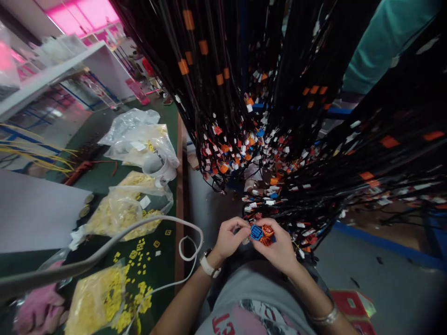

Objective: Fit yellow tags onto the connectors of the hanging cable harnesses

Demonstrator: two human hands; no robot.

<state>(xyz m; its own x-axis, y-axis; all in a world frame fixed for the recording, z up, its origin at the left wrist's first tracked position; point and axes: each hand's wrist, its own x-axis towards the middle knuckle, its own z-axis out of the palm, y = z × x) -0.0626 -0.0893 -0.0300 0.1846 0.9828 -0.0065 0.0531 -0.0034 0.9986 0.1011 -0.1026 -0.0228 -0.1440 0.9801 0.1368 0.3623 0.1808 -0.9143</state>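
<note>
Close in front of my body, my right hand (275,246) is closed around a blue wire connector (256,232) and orange connectors (267,231) beside it. The connectors' faces, with rows of small openings, point up towards me. From the other side my left hand (232,237) comes in with thumb and fingers pinched together at the blue connector's left edge. What lies between those fingertips is too small to make out. Just beyond both hands hang black wire harnesses (296,186), their ends thick with small white, orange, red and blue connectors.
On the left, a green-topped bench (164,260) carries plastic bags of yellow parts (125,204), loose yellow pieces (141,298) and a white cup (159,167). A grey hose (104,256) crosses it. A red box (352,307) stands at lower right; a blue frame (391,244) runs behind.
</note>
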